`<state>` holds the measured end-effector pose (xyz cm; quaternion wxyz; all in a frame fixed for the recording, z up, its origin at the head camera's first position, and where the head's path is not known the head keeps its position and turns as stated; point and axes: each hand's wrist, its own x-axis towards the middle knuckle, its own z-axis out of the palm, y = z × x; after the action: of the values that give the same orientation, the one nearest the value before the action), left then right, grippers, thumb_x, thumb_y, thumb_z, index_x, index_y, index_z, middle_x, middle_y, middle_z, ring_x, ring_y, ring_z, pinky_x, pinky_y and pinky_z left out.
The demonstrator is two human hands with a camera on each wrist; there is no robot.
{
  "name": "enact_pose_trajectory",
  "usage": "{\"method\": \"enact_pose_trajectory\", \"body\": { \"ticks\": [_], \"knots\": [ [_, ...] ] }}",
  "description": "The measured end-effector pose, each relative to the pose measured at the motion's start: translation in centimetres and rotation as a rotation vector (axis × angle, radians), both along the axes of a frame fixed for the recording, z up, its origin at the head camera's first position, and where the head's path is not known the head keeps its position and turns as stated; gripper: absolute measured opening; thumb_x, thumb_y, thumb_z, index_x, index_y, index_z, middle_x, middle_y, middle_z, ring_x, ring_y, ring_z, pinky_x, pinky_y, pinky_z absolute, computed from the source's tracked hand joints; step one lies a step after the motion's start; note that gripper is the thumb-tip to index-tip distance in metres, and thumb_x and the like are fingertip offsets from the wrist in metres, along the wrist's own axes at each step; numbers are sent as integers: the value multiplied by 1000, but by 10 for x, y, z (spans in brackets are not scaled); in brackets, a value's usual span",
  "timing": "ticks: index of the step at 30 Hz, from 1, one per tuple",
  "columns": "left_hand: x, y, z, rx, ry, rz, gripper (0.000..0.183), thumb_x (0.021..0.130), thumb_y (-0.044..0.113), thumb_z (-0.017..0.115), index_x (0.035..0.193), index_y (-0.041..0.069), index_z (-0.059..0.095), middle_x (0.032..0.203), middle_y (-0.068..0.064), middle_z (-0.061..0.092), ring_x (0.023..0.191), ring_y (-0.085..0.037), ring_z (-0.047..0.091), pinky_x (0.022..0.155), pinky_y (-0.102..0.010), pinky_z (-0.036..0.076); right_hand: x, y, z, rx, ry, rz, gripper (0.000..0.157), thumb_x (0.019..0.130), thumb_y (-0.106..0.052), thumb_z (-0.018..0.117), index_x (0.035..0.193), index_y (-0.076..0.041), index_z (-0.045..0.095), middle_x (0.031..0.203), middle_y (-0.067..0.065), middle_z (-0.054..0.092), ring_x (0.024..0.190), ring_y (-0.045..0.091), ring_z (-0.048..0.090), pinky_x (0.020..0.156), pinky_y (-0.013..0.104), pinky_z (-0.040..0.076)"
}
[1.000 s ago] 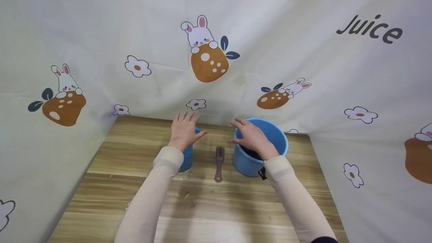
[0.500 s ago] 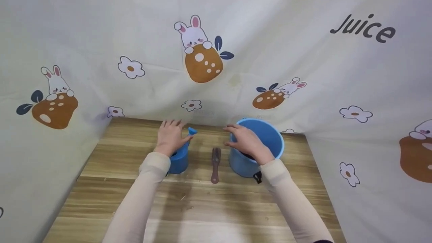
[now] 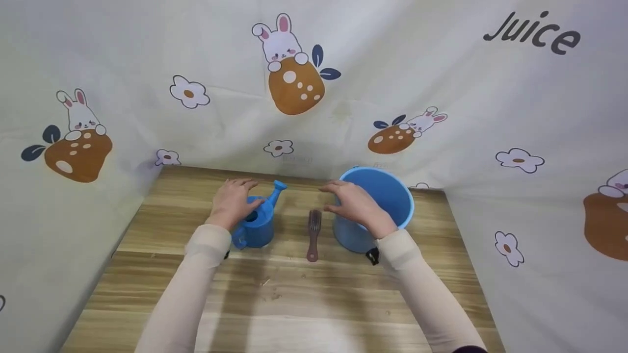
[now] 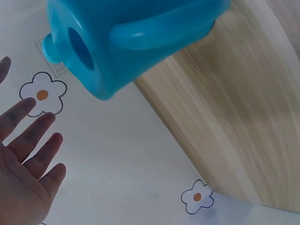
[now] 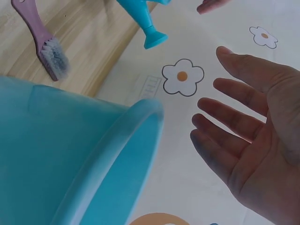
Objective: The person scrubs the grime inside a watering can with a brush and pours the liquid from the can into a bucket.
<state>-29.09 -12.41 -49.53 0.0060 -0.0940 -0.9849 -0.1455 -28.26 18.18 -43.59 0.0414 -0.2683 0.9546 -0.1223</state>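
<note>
**Both hands empty, watering can and bucket standing on bench, brush between**

Around, near to far: bare bench (image 3: 314, 304) up front, left sleeve (image 3: 179, 299) coming in from 7 o'clock, right sleeve (image 3: 431, 294) from 5. Brush (image 3: 313, 239) flat mid-bench, handle to 6, bristles to 12. From the brush, blue watering can (image 3: 260, 233) is upright between 9 and 10 o'clock, spout at its 1, handle at its 8. Blue bucket (image 3: 349, 238) upright at the brush's 2 o'clock. Patterned cloth (image 3: 225, 44) hangs behind. In the way: right hand and cuff cover the bucket's rim from 7 to 10 o'clock and part of its inside.

Fingers: left hand (image 3: 229, 202) sits at the can's 10 o'clock, fingers spread and nearly straight; left wrist view shows a gap to the can. Right hand (image 3: 359, 203) is over the bucket's rim, fingers extended and slightly bent, thumb apart; right wrist view shows it clear of the rim. Neither holds anything.

Vs 1 s ago: left hand has shifted toward 9 o'clock, uncovering the can's top and spout. Right hand about the same; can, brush, bucket same layout.
</note>
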Motion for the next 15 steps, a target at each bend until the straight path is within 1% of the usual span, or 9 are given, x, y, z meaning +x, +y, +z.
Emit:
{"method": "enact_pose_trajectory", "body": {
  "ticks": [5,8,10,12,13,14,15],
  "knots": [
    [6,-12,-3,73,-63,30,59,94,44,64,143,13,52,150,-18,48,137,-43,45,108,-57,41,1,-3,-1,-5,-6,21,45,91,-26,72,133,-14,61,137,8,62,127,26,59,106,43,47],
    [10,-18,-6,91,-91,42,59,94,44,63,143,11,52,151,-18,47,135,-44,47,100,-56,48,2,-5,-2,-12,-14,30,44,91,-24,72,133,-12,62,135,8,63,125,26,60,104,44,48],
    [12,-22,-9,92,-102,48,59,94,45,63,142,11,53,150,-18,47,131,-45,50,92,-53,53,3,-7,-4,-18,-17,36,44,91,-22,72,132,-11,62,134,9,64,125,27,61,104,44,48],
    [15,-26,-11,95,-118,56,60,94,46,63,142,12,53,144,-20,54,119,-43,59,78,-49,56,4,-8,-6,-21,-20,40,43,91,-21,72,132,-11,62,133,9,64,124,26,61,103,43,49],
    [16,-28,-12,96,-124,60,61,94,47,63,142,12,52,141,-20,56,112,-41,62,70,-46,55,5,-9,-6,-20,-20,43,42,91,-21,71,131,-11,62,133,9,65,124,27,61,103,43,49],
    [18,-30,-13,98,-131,61,61,94,48,63,143,13,52,137,-21,59,104,-37,64,64,-42,53,6,-9,-7,-20,-22,46,42,92,-21,71,131,-10,63,133,9,65,123,27,61,103,43,49],
    [20,-32,-15,106,-144,64,62,93,48,63,143,13,51,126,-21,64,93,-33,64,58,-38,49,7,-10,-8,-17,-24,48,41,92,-21,70,131,-11,63,133,9,65,123,27,61,102,43,49]
  ]
}}
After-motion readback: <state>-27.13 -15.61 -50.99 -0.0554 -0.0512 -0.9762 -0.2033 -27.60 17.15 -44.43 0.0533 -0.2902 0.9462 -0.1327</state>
